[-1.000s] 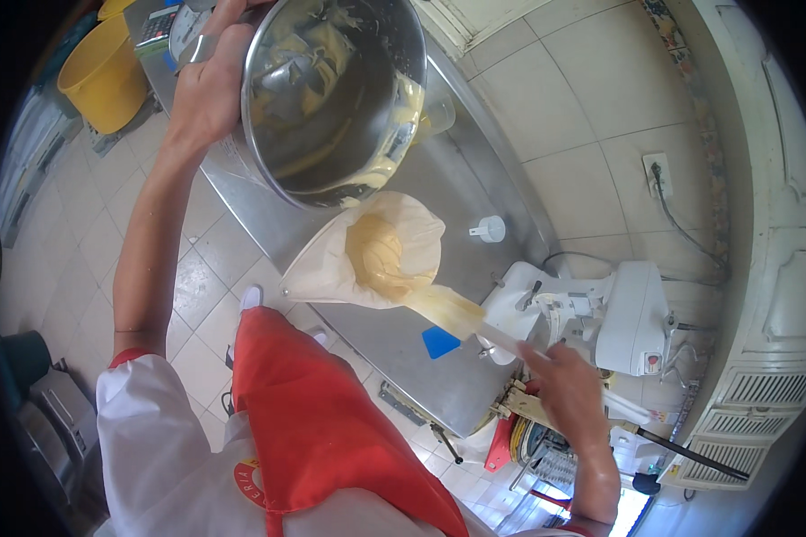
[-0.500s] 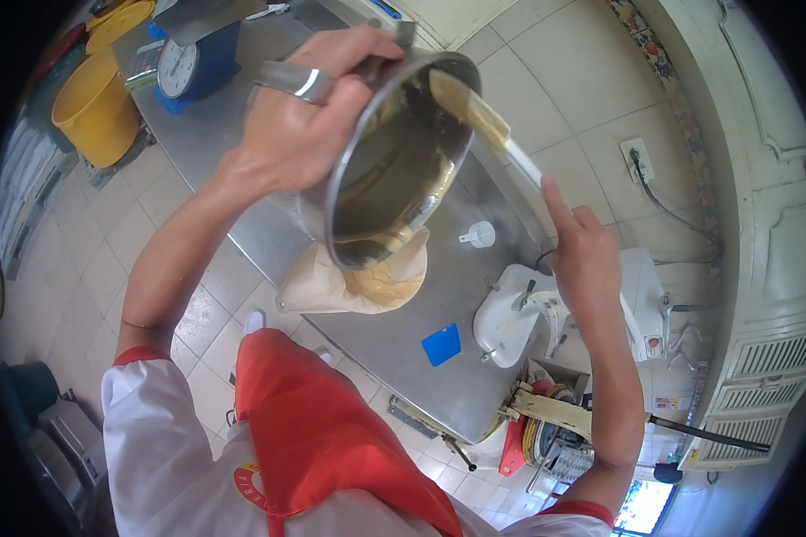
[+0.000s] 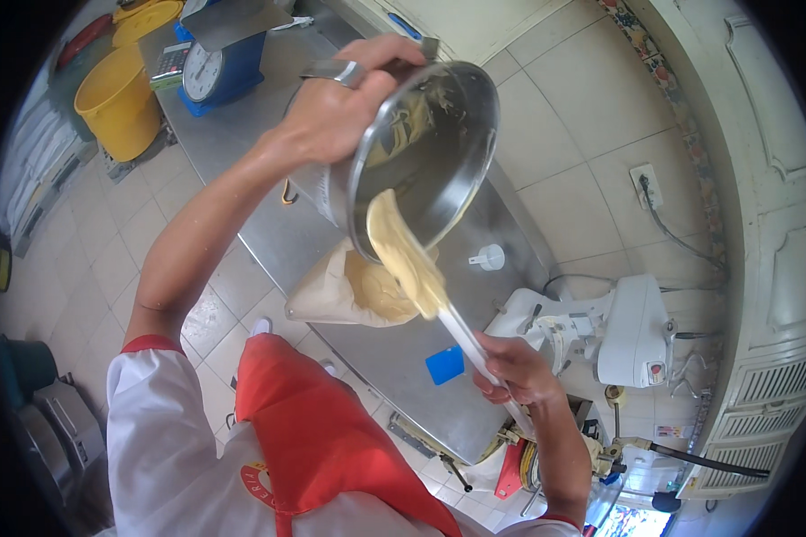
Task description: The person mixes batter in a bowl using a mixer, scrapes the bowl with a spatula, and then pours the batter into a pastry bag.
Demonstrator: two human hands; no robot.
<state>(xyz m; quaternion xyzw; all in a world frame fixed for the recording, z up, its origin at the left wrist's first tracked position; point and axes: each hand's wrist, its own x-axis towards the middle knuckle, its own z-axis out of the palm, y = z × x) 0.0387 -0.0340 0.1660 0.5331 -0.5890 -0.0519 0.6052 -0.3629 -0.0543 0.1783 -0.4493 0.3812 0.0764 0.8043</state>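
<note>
Bag (image 3: 325, 294): on the worktop (image 3: 484, 403); probably floppy, best held by its cuff.
Bowl (image 3: 467, 148): tilted above; likely heavy; left hand's (image 3: 345, 112) fingers clamped near its rim.
Spatula (image 3: 462, 333): likely light; right hand's (image 3: 518, 370) fingers around its shaft.

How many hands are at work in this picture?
2. The left hand holds the metal bowl, upper middle; the right hand holds the spatula, lower right. No others show.

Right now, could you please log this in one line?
left hand: tilted round steel bowl; right hand: white-handled spatula, yellow-coated; below bowl: pale conical bag
</note>
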